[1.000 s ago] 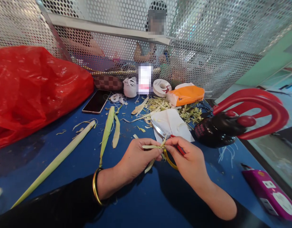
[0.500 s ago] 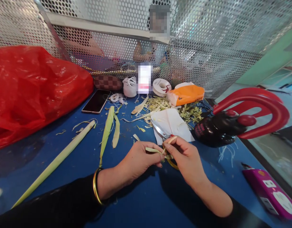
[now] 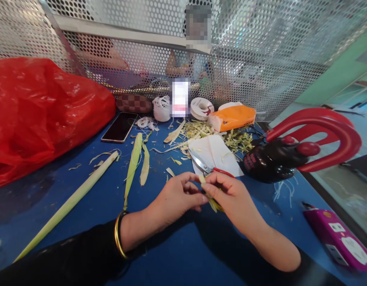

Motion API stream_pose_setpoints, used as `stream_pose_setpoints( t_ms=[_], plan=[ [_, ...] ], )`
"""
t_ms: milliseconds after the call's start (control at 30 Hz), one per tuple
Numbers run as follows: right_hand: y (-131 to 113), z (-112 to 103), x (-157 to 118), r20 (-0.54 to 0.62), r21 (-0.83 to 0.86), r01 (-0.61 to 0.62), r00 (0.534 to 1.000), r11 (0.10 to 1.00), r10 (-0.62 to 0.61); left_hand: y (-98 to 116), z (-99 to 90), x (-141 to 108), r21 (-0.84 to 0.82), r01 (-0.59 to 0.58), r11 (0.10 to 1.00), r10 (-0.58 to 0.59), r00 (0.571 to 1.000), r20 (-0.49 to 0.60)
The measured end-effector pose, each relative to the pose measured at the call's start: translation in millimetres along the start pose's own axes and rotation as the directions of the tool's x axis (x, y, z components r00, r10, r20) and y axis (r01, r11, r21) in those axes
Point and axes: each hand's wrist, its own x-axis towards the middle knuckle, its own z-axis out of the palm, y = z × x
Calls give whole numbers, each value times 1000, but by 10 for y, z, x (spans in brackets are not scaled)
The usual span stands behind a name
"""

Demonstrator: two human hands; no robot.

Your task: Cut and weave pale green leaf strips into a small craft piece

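A short pale green leaf strip (image 3: 213,203) is held between my two hands, low in the middle of the view. My left hand (image 3: 175,195) has its fingers curled around part of it, thumb toward the other hand. My right hand (image 3: 231,194) pinches the strip's upper end between thumb and fingertips. Just beyond my fingers, scissors (image 3: 201,162) with red handles lie on a white paper (image 3: 220,155). Long green leaves (image 3: 134,165) and a pale stalk (image 3: 72,202) rest on the blue table (image 3: 105,210) to the left.
A red plastic bag (image 3: 46,115) fills the left side. Behind are a phone (image 3: 120,127), white string (image 3: 162,109), a ribbon spool (image 3: 202,108), and an orange packet (image 3: 232,118). A black bottle (image 3: 272,161) and purple box (image 3: 338,236) stand right.
The leaf strip's left end no longer sticks out over my left hand; the strip now points downward between my hands. The red scissor handle shows more.
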Motion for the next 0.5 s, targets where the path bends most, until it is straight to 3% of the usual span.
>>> stream_pose_setpoints(
  t_ms=[133, 367, 500],
  plan=[
    [33, -12, 32, -140, 260, -61, 985, 964, 100, 7, -26, -2, -142, -11, 990, -9, 991, -136],
    [65, -9, 17, -259, 184, 76, 966, 980, -26, -7, -19, -23, -246, -6, 969, -43, 980, -193],
    [43, 40, -3, -215, 180, 75, 976, 981, -35, 2, -7, -20, -184, -28, 983, 5, 992, -126]
  ],
)
